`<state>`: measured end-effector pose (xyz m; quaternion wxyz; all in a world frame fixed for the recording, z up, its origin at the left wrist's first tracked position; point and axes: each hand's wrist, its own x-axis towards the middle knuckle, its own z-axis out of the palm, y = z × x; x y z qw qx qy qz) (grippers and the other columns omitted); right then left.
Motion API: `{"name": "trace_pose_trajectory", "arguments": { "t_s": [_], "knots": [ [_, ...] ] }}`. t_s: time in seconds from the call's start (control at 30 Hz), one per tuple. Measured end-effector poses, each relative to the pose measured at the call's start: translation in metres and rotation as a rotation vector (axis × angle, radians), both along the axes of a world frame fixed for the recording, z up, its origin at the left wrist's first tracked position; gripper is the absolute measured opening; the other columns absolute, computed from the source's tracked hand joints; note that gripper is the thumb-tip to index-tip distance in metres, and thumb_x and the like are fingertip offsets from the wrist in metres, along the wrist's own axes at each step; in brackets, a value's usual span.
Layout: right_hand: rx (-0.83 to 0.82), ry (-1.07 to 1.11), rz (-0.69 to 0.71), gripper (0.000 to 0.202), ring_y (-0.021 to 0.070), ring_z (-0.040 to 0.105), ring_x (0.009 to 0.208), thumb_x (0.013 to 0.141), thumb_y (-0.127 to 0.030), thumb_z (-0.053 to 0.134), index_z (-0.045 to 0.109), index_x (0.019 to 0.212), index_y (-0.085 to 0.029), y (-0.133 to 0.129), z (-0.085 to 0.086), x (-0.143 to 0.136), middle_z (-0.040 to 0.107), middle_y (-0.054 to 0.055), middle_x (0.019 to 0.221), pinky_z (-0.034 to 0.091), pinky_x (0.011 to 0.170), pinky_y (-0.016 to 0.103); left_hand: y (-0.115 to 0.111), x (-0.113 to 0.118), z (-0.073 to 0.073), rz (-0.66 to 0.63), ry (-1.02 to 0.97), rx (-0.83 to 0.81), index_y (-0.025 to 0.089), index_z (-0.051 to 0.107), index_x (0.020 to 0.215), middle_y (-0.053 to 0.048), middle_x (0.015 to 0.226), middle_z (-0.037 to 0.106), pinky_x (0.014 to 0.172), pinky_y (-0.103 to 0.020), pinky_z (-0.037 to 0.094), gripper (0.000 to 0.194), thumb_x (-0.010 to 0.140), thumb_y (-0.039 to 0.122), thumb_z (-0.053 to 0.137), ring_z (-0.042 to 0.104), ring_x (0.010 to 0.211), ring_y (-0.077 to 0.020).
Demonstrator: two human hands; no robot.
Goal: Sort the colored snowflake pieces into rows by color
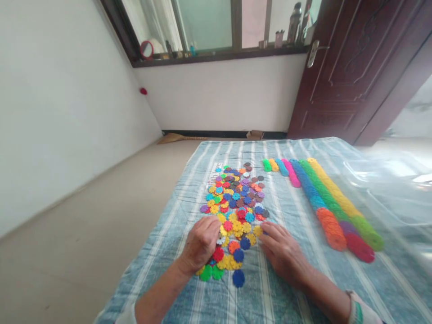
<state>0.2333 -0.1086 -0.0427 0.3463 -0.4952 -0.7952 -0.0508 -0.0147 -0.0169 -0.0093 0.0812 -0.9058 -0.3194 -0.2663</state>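
Lower centre of the frame, loose notched discs (pixel 236 225) heaped on striped cloth (pixel 162 252); left hand (pixel 204 243) curled at the pile's left edge, grip contents hidden; right hand (pixel 281 252) fingertips at a yellow disc (pixel 258 231), whether closed on it cannot tell; best pinched singly by the rim, wrist clear of the colour-grouped rows (pixel 324 192), right of centre.

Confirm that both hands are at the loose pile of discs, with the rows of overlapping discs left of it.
Not quite: the rows of overlapping discs lie right of the loose pile, as the head view shows. The left hand and right hand are at the pile.
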Motion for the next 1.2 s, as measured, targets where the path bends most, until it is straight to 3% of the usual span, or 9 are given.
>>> {"name": "trace_pose_trajectory", "arguments": {
  "t_s": [0.23,0.33,0.43,0.53,0.7,0.87,1.03,1.2],
  "knots": [
    [-0.085,-0.024,-0.098,0.011,0.0275,0.052,0.115,0.089,-0.021,0.055,0.065,0.085,-0.019,0.018,0.011,-0.018,0.063,0.010,0.110,0.045,0.093,0.044,-0.009,0.020,0.011,0.094,-0.034,-0.120,0.015,0.064,0.079,-0.007,0.081,0.064,0.076,-0.031,0.051,0.023,0.090,0.015,0.044,0.058,0.081,-0.0176],
    [-0.145,-0.059,-0.190,0.011,0.0301,0.049,0.118,0.086,-0.028,0.061,0.067,0.085,-0.018,0.028,0.011,-0.027,0.061,0.012,0.116,0.043,0.095,0.046,-0.010,0.032,0.014,0.121,0.043,-0.221,0.015,0.066,0.087,-0.010,0.098,0.064,0.084,-0.036,0.050,0.012,0.085,0.021,0.055,0.057,0.094,-0.0220],
    [-0.187,-0.096,-0.249,0.015,0.0315,0.046,0.120,0.085,-0.031,0.062,0.067,0.084,-0.017,0.035,0.009,-0.034,0.061,0.013,0.119,0.040,0.097,0.047,-0.011,0.042,0.014,0.149,0.129,-0.304,0.016,0.067,0.098,-0.014,0.119,0.058,0.094,-0.044,0.046,0.027,0.076,0.031,0.068,0.051,0.111,-0.0293],
    [-0.194,-0.108,-0.277,0.014,0.0310,0.046,0.121,0.084,-0.031,0.063,0.068,0.085,-0.018,0.038,0.007,-0.037,0.061,0.012,0.120,0.037,0.099,0.047,-0.009,0.048,0.011,0.158,0.182,-0.369,0.017,0.066,0.101,-0.013,0.123,0.057,0.096,-0.047,0.044,0.031,0.075,0.033,0.070,0.050,0.113,-0.0299],
    [-0.171,-0.081,-0.266,0.009,0.0281,0.046,0.118,0.085,-0.026,0.062,0.067,0.083,-0.019,0.041,0.003,-0.036,0.061,0.011,0.117,0.037,0.098,0.045,-0.005,0.047,0.006,0.102,0.230,-0.328,0.017,0.066,0.085,-0.010,0.108,0.061,0.089,-0.042,0.046,0.011,0.085,0.023,0.056,0.052,0.100,-0.0244],
    [-0.075,-0.030,-0.211,0.018,0.0255,0.047,0.116,0.089,-0.016,0.052,0.066,0.076,-0.019,0.045,0.003,-0.031,0.062,0.010,0.110,0.038,0.097,0.042,-0.003,0.045,0.006,0.026,0.207,-0.253,0.017,0.063,0.078,-0.007,0.096,0.062,0.082,-0.036,0.046,0.012,0.086,0.017,0.053,0.051,0.089,-0.0199],
    [0.013,0.079,-0.173,0.022,0.0249,0.049,0.111,0.091,-0.015,0.047,0.064,0.076,-0.018,0.047,0.006,-0.026,0.063,0.010,0.106,0.042,0.094,0.042,0.005,0.042,0.004,0.017,0.103,-0.213,0.017,0.061,0.072,-0.005,0.078,0.061,0.075,-0.033,0.044,0.027,0.091,0.017,0.042,0.052,0.078,-0.0175],
    [0.011,0.199,-0.112,0.026,0.0207,0.053,0.106,0.091,-0.017,0.046,0.064,0.072,-0.021,0.048,0.009,-0.030,0.064,0.007,0.104,0.044,0.093,0.038,0.012,0.039,0.008,0.080,-0.151,-0.454,0.017,0.064,0.069,-0.004,0.075,0.063,0.074,-0.029,0.045,0.024,0.087,0.024,0.049,0.056,0.077,-0.0161]
  ]
}}
